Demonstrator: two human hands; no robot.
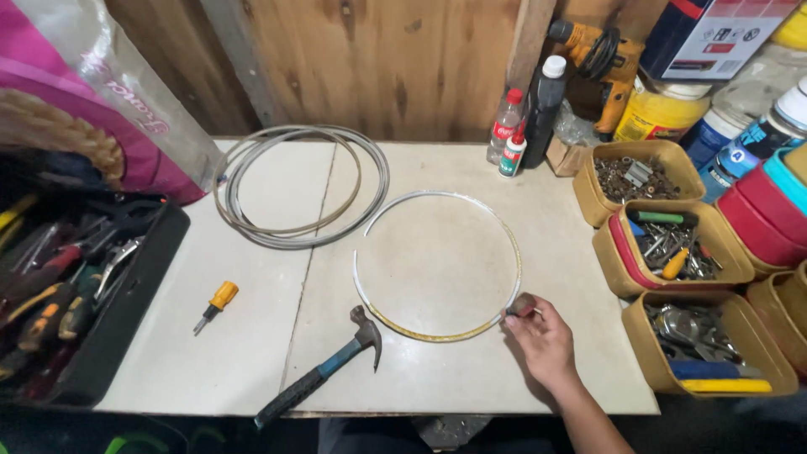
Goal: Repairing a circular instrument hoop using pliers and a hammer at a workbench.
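The right hand [544, 338] pinches shut on a small round knob [520, 304] at the thin metal hoop [437, 265] lying on the table [572, 277]; it looks light, springy, best gripped at 1 rim point.

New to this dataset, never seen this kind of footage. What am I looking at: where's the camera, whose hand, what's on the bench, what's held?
There is no machine here. One camera sits on a person's head and looks down at a white workbench against a wooden wall. Only the right hand is in view; its grip pinches a small dark, rounded object, too small to identify, at the edge of a thin metal hoop lying flat. The left hand is out of frame.

Also on the bench: a claw hammer with a blue and black handle, its head by the hoop; a short yellow-handled screwdriver; a coil of grey cable at the back. A black tray of hand tools sits left, tan bins of screws and bits right, with bottles and a yellow power drill behind.
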